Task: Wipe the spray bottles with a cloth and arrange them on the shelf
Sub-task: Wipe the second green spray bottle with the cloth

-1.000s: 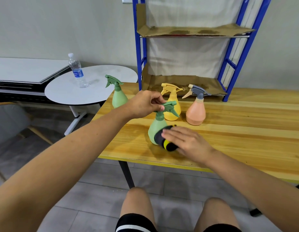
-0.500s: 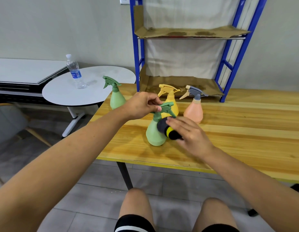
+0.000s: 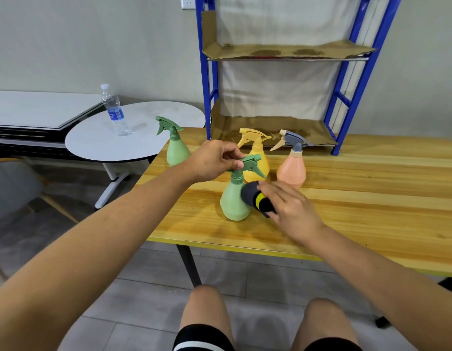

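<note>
My left hand (image 3: 214, 160) pinches the trigger head of the near green spray bottle (image 3: 233, 198), upright on the wooden table (image 3: 359, 211). My right hand (image 3: 288, 206) presses a dark, yellow-striped cloth (image 3: 256, 200) against its side, fingers loosely wrapped. Blue shelf (image 3: 270, 127) behind.

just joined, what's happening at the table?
A person is wiping spray bottles. The left hand grips the trigger head of the near green bottle, steadying it upright on the table. The right hand presses a dark cloth with a yellow stripe against the bottle's side. Another green bottle, a yellow bottle and a pink bottle stand on the table behind it. The blue shelf holds no bottles yet.
</note>
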Demonstrator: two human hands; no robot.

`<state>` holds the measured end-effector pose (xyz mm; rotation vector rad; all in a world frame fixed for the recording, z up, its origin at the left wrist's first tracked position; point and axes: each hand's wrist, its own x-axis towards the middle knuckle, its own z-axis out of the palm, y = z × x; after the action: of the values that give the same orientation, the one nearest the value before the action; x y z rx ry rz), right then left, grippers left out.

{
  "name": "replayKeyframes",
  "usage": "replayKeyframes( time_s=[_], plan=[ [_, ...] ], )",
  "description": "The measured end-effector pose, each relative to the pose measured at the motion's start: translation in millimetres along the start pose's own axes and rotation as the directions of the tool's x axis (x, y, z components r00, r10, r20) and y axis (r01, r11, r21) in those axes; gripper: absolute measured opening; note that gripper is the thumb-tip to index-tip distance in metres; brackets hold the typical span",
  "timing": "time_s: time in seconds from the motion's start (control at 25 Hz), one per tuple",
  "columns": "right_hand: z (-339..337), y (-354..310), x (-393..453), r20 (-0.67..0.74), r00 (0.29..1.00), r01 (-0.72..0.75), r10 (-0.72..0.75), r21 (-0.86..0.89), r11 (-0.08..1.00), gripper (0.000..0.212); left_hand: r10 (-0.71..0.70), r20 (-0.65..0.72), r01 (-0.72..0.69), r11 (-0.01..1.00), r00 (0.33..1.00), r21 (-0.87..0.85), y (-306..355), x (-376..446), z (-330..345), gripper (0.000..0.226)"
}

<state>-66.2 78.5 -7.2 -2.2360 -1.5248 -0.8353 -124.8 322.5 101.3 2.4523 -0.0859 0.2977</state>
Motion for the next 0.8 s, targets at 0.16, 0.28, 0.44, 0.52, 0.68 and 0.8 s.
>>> replayKeyframes(
  time_s=[0.16,0.28,0.44,0.52,0.68,0.8],
  plan=[
    [3,0,-33,0.124,0.986,0.121,-0.113,-0.062,0.991,0.075,-0.001,-0.013,0.001,1.0,1.0,0.01,1,-2,2,0.018],
    [-3,0,1,-0.008,0.999,0.04,-0.041,-0.057,0.998,0.07,-0.009,-0.009,0.009,1.0,1.0,0.01,2,-2,1,0.018],
    [0,-19,-1,0.023,0.99,0.141,-0.14,-0.071,0.987,0.069,-0.013,-0.021,0.013,1.0,1.0,0.013,3,-2,1,0.019],
    [6,-31,-18,0.122,0.964,0.245,-0.236,-0.065,0.967,0.069,-0.014,-0.023,0.015,1.0,1.0,0.021,3,-3,1,0.02],
    [-1,-32,16,-0.018,0.989,0.144,-0.146,-0.063,0.988,0.064,-0.031,0.013,0.031,1.0,0.999,-0.002,5,-5,-2,0.021],
    [0,-39,28,-0.087,0.977,0.185,-0.193,-0.093,0.978,0.053,-0.033,0.031,0.033,0.999,0.999,-0.011,5,-4,-5,0.021]
  ],
)
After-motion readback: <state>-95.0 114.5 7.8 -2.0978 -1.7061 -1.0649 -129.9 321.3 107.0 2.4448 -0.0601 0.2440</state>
